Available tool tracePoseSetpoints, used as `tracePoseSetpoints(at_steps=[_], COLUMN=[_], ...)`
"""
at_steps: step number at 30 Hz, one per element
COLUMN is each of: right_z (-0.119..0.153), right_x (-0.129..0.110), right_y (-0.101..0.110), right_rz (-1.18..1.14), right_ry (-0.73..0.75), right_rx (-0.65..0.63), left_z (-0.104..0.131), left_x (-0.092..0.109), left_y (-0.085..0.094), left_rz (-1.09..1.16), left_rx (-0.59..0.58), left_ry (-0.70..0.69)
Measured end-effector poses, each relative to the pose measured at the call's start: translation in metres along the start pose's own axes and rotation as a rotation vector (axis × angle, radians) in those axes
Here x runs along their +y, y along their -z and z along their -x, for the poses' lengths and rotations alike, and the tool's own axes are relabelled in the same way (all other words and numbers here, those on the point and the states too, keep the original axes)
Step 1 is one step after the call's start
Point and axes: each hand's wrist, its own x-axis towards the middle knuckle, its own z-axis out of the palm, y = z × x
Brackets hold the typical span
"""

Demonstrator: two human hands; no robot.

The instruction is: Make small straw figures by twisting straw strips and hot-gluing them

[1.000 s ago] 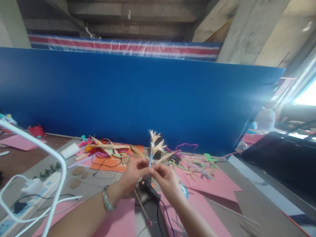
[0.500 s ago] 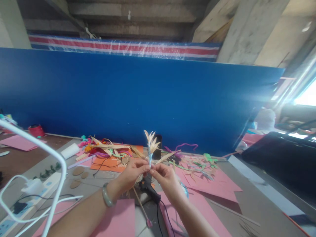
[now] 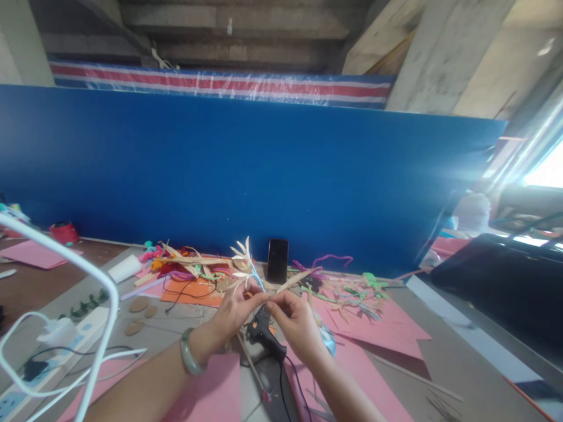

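Between my hands is a craft flower (image 3: 244, 258) with pale, husk-like petals and a light blue stem, leaning to the left. My left hand (image 3: 240, 305) is closed on its stem, thumb and fingertips pinched. My right hand (image 3: 295, 316) pinches at the lower end of the same stem, its fingertips touching or almost touching those of the left; the exact grip is hidden. Just below the fingertips a black glue gun (image 3: 266, 339) lies on the table, its cord running toward me. A thin stick (image 3: 250, 363) with a pinkish end lies beside it.
A dark phone (image 3: 277, 261) leans against the blue partition (image 3: 246, 176). Dried husks (image 3: 189, 261) and orange paper (image 3: 193, 291) lie back left; pink sheets (image 3: 378, 328) and scraps spread right. A white power strip (image 3: 57, 363) and a curved white tube (image 3: 112, 316) stand at the left.
The flower has tipped from upright to the left, uncovering the phone behind it. Both hands stay in nearly the same place, fingertips still together at the stem.
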Motion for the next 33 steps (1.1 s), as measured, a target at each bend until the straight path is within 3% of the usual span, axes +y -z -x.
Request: tracePoseSetpoints(at_steps=[5,9,12,17,22,28,33], right_z=[0.0,-0.001,-0.001,0.0,-0.001,-0.003,-0.003], right_x=[0.007,0.015,0.014,0.0,-0.001,0.004,0.003], right_y=[-0.001,-0.002,-0.001,0.003,0.005,0.004,0.001], right_rz=[-0.02,-0.007,-0.035,-0.162,-0.299,-0.406,-0.34], right_ry=[0.007,0.012,-0.01,-0.09,-0.188,-0.248,-0.18], right_rx=[-0.003,-0.02,-0.042,-0.069,-0.113,-0.151,-0.122], left_z=[-0.001,-0.005,-0.004,-0.006,-0.009,-0.006,-0.004], left_x=[-0.002,-0.012,-0.014,-0.005,-0.007,-0.015,-0.01], left_y=[-0.005,-0.013,-0.014,-0.006,-0.001,-0.005,-0.007], left_rz=[0.126,0.175,0.235,0.448,0.469,0.447,0.418], left_rx=[-0.036,0.067,0.063,-0.179,-0.332,-0.27,-0.202], left_ry=[0.041,0.086,0.112,0.22,0.189,0.113,0.126])
